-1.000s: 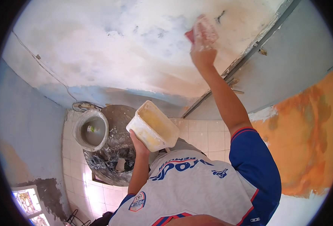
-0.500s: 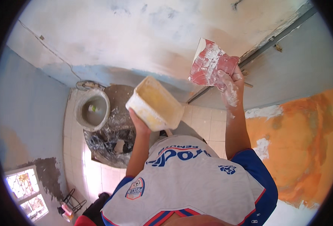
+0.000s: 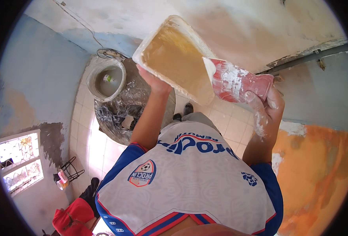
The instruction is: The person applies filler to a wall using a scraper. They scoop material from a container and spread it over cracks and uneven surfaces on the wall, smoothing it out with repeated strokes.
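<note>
My left hand (image 3: 155,80) grips a rectangular plastic tub (image 3: 174,55) by its near left side, fingers under it. The tub is tilted so its yellowish, smeared inside faces me; white residue crusts its rim. My right hand (image 3: 266,106), spotted with white, is closed around a wide red putty knife (image 3: 231,80). White paste streaks the knife's face and lies along its front edge. That edge is at the tub's right rim, apparently touching it.
A round bucket (image 3: 122,76) of cloudy water stands left, beside a dark, splattered round surface (image 3: 134,92) with crumpled black plastic. A patchy wall (image 3: 240,23) is ahead, a metal strip (image 3: 331,53) and orange-painted wall (image 3: 319,169) right. Red cloth (image 3: 73,214) shows lower left.
The tub has moved up and farther from my body, its inside turned more toward view. The putty knife has come down, its edge now at the tub's rim. The view has shifted.
</note>
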Demonstrator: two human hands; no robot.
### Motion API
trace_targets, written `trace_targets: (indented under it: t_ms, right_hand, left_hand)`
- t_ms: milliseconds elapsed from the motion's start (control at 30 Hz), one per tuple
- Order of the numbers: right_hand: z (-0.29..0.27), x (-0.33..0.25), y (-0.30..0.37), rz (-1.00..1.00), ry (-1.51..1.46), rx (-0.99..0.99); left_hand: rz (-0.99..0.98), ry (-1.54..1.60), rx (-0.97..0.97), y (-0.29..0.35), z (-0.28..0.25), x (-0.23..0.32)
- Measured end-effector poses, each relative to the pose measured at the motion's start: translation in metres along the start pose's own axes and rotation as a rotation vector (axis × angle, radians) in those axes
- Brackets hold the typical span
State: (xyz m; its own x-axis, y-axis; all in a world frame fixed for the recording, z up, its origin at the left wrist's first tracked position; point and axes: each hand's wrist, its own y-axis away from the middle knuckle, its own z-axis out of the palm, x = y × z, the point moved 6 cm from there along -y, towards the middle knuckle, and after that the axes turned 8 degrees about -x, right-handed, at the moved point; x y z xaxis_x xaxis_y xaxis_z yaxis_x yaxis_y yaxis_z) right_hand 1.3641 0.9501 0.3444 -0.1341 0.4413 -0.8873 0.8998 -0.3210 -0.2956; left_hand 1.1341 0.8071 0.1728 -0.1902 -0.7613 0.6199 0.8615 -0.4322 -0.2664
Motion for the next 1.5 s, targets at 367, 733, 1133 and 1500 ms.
trace_targets:
  t_ms: [367,733,1133,1500]
  right_hand:
    - [-0.035,-0.006,-0.027,0.031,0.242,-0.105]
    - [-0.009,-0.002,-0.051,-0.102,0.281,-0.241]
    - [0.008,0.009,-0.06,-0.113,-0.12,-0.233]
    - [0.005,0.064,-0.083,0.188,-0.73,-0.255]
  left_hand:
    - [0.074,-0.153,-0.103,-0.039,0.016,0.01]
    - [0.115,-0.227,-0.169,-0.057,0.026,0.006]
    - [0.1,-0.309,-0.248,-0.022,0.011,0.005]
    - [0.168,-0.438,-0.179,-0.023,-0.003,0.009]
